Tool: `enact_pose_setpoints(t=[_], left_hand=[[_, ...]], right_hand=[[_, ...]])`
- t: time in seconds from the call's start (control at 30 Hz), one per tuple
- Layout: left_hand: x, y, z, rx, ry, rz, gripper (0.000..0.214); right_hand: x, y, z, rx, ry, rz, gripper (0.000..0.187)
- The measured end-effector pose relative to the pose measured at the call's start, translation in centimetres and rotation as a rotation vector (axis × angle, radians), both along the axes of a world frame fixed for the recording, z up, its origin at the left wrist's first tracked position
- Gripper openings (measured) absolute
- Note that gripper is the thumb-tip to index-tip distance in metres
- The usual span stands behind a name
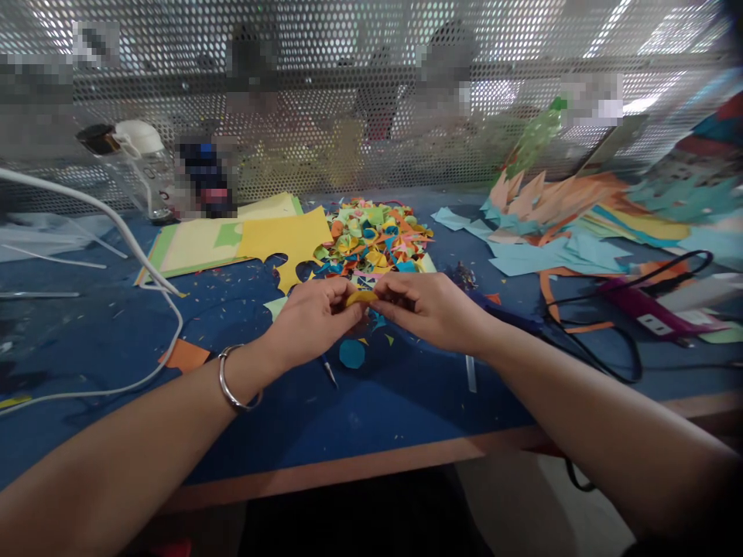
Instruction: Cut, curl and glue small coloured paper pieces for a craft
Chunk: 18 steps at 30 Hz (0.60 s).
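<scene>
Between both hands, over the middle of the blue table, is a small curved piece of yellow paper (pixel 361 297). My left hand (pixel 318 316), with a silver bangle at the wrist, pinches its left end. My right hand (pixel 422 309) pinches its right end with thumb and fingertips. Below them a blue paper disc (pixel 351 353) lies flat on the table. A slim pen-like tool (pixel 330 370) rests beside the disc. Just behind the hands is a heap of small colourful paper pieces (pixel 377 236), and a yellow sheet with round cut-outs (pixel 290 238) lies left of it.
A white cable (pixel 124 228) loops across the left. Stacked paper sheets (pixel 200 244) and bottles (pixel 145 166) stand or lie at the back left. On the right are light-blue paper pieces (pixel 551 251), a purple glue gun (pixel 644 309) and a black cord (pixel 630 363). Perforated metal (pixel 325 116) closes off the back.
</scene>
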State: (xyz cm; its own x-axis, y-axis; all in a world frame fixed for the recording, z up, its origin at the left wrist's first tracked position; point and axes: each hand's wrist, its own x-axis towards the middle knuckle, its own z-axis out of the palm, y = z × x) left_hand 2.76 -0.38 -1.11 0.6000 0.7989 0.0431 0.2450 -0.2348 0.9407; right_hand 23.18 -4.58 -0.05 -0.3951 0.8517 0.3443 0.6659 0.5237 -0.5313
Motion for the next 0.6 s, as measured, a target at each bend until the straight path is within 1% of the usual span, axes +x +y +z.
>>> enact_pose_setpoints(t=[0.13,0.27,0.37,0.53,0.6], left_hand=[[-0.2,0.1,0.2,0.069,0.043,0.002,0.008],[-0.6,0.4,0.8,0.109,0.139,-0.047,0.013],[-1.0,0.9,1.5,0.058,0.164,-0.115,0.018],[-1.7,1.3,2.6,-0.099,0.213,-0.191,0.022],[-1.9,1.4,2.9,-0.086,0.252,-0.224,0.027]], right_hand=[[0.1,0.0,-0.1,-0.008,-0.018,0.008,0.021],[0.1,0.0,-0.2,-0.018,-0.029,0.009,0.021],[0.1,0.1,-0.2,-0.023,-0.037,0.022,0.021],[0.1,0.1,-0.2,-0.067,-0.054,0.042,0.017],[0.1,0.1,-0.2,-0.086,-0.055,0.049,0.017]])
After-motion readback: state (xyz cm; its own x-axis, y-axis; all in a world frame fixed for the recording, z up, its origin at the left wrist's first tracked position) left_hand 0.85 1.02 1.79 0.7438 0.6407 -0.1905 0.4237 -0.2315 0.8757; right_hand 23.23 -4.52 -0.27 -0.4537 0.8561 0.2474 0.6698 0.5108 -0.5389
